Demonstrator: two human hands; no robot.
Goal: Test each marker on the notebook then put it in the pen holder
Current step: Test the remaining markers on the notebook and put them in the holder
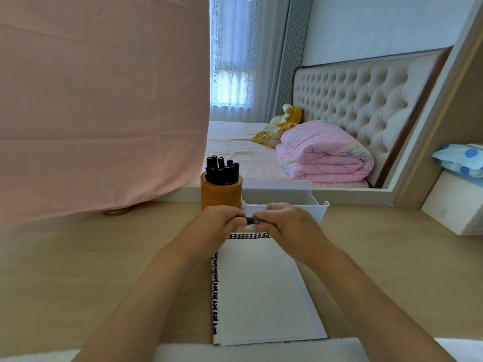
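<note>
Both hands, left hand and right hand, clamped on marker | frame centre, axis left-right | I judge pen holder upper-left, left nearer.

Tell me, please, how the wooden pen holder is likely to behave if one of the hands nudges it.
The pen holder looks thick-walled with a wide base, so it would probably slide rather than tip. The markers standing tall inside add some top weight, so a high push might rock it. The smooth desk likely offers little friction.
</note>
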